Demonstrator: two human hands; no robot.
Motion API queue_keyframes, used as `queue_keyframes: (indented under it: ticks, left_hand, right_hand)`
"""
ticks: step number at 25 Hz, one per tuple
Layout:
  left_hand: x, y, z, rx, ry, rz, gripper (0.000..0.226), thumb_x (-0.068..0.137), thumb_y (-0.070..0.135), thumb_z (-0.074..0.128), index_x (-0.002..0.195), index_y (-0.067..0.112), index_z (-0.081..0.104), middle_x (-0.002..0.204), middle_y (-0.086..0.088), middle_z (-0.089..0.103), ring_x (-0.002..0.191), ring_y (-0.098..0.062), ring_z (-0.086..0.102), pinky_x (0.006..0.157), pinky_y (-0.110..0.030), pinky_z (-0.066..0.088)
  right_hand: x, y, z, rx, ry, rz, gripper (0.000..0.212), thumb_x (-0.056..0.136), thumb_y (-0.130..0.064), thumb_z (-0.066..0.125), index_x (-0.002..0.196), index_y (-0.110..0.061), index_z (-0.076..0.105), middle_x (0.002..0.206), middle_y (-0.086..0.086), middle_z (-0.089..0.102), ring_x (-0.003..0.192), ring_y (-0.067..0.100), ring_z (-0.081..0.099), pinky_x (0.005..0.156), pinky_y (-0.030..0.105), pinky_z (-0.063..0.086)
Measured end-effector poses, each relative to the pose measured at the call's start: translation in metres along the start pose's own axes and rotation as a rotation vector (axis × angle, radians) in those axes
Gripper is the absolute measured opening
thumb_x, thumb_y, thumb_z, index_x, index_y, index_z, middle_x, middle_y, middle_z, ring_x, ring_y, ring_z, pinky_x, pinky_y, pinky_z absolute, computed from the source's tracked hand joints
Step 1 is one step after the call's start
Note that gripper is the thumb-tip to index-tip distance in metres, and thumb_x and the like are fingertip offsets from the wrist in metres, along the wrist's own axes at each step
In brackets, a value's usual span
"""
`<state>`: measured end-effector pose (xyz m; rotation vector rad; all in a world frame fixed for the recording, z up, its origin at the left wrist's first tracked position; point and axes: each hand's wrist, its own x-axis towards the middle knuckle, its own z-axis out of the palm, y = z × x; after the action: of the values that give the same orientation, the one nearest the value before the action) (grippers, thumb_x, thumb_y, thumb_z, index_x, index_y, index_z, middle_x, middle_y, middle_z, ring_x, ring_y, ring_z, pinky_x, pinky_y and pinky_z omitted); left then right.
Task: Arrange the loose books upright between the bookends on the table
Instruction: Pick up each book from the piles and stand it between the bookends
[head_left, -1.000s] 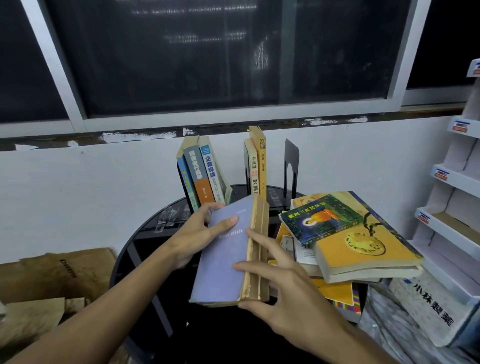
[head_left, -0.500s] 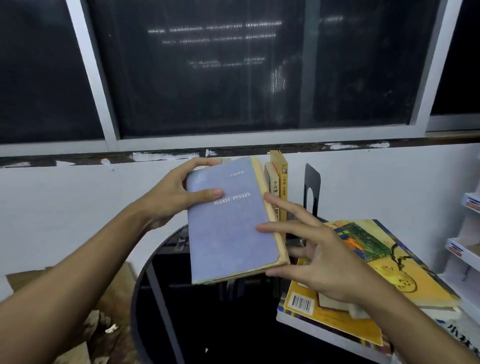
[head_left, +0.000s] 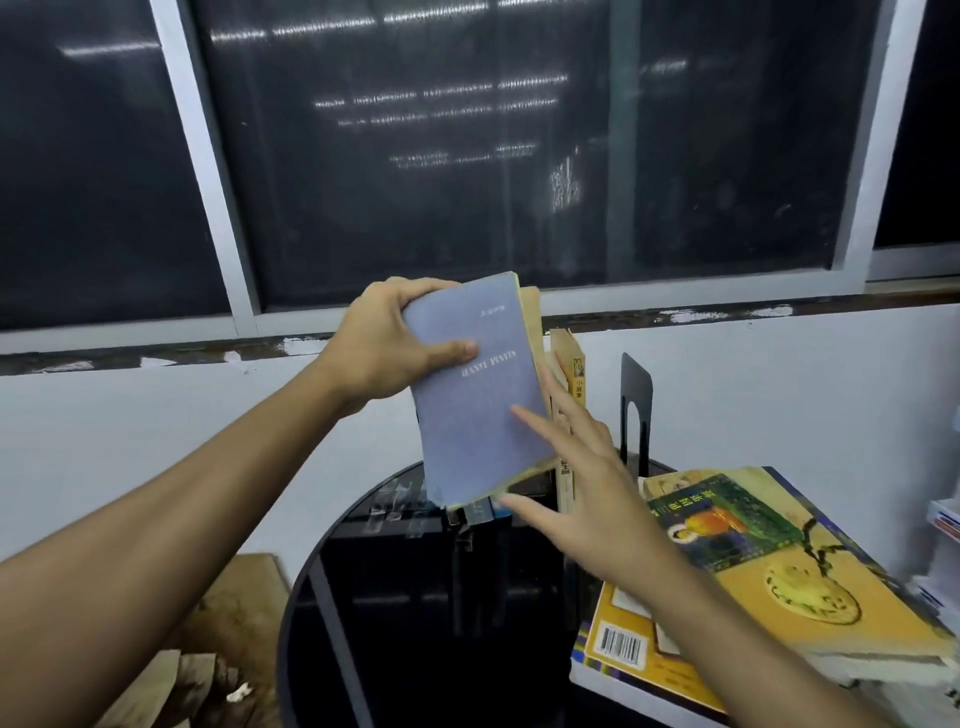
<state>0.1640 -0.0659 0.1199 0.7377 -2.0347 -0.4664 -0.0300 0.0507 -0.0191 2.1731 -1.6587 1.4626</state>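
Lavender-blue book, yellowed pages, worn lower corner.

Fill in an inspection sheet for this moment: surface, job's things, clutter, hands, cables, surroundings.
Surface: round black table, glossy.
Job's things: blue book lifted, near upright; standing books partly hidden behind it; black bookend upright; loose book pile flat at right.
Clutter: cardboard below the table at left.
Hands: left hand grips the blue book's top corner; right hand open, fingers at its lower edge.
Cables: nothing seen.
Surroundings: dark window, white wall.
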Motion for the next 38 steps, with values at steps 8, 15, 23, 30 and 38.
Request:
queue_keyframes:
  ticks: [8, 15, 23, 30, 38]
  left_hand:
    - [0.024, 0.018, 0.027, 0.214, 0.159, 0.046, 0.055, 0.071, 0.034, 0.091, 0.121, 0.025, 0.071, 0.106, 0.007, 0.054, 0.098, -0.013, 0.056, 0.071, -0.017, 0.048]
    - [0.036, 0.016, 0.036, 0.256, 0.129, 0.063, 0.055, 0.073, 0.035, 0.089, 0.124, 0.022, 0.070, 0.118, 0.003, 0.057, 0.107, -0.016, 0.057, 0.086, -0.035, 0.056]
    - [0.046, 0.016, 0.025, 0.265, -0.082, 0.147, 0.055, 0.076, 0.051, 0.084, 0.125, 0.031, 0.068, 0.114, 0.014, 0.070, 0.097, -0.009, 0.068, 0.078, -0.033, 0.062]
    - [0.049, 0.005, 0.023, 0.299, -0.229, 0.160, 0.075, 0.070, 0.060, 0.075, 0.137, 0.037, 0.053, 0.121, 0.023, 0.054, 0.104, 0.001, 0.056, 0.078, -0.012, 0.048]
    - [0.052, -0.034, 0.037, 0.383, -0.333, 0.188, 0.094, 0.061, 0.055, 0.086, 0.144, 0.031, 0.049, 0.127, 0.015, 0.051, 0.115, -0.009, 0.049, 0.091, -0.029, 0.054]
  right_hand:
    - [0.022, -0.027, 0.073, 0.205, 0.261, 0.246, 0.093, 0.091, -0.039, 0.076, 0.160, -0.047, 0.014, 0.169, -0.021, -0.014, 0.158, 0.012, -0.008, 0.123, 0.031, 0.028]
    - [0.044, -0.004, 0.076, 0.458, 0.335, 0.282, 0.085, 0.088, -0.011, 0.079, 0.158, -0.028, 0.033, 0.170, -0.012, 0.012, 0.133, -0.036, 0.003, 0.098, -0.007, 0.024]
    - [0.052, 0.016, 0.080, 0.627, 0.461, 0.246, 0.084, 0.079, -0.014, 0.088, 0.151, -0.028, 0.049, 0.161, -0.019, 0.034, 0.143, -0.016, 0.028, 0.115, 0.022, 0.041]
    - [0.063, 0.037, 0.080, 0.663, 0.467, 0.323, 0.077, 0.072, -0.032, 0.093, 0.141, -0.034, 0.059, 0.156, -0.021, 0.039, 0.144, -0.011, 0.030, 0.104, 0.000, 0.033]
    - [0.064, 0.062, 0.096, 0.650, 0.354, 0.418, 0.073, 0.073, -0.034, 0.092, 0.139, -0.032, 0.062, 0.157, -0.020, 0.034, 0.138, -0.015, 0.028, 0.086, -0.012, 0.028]
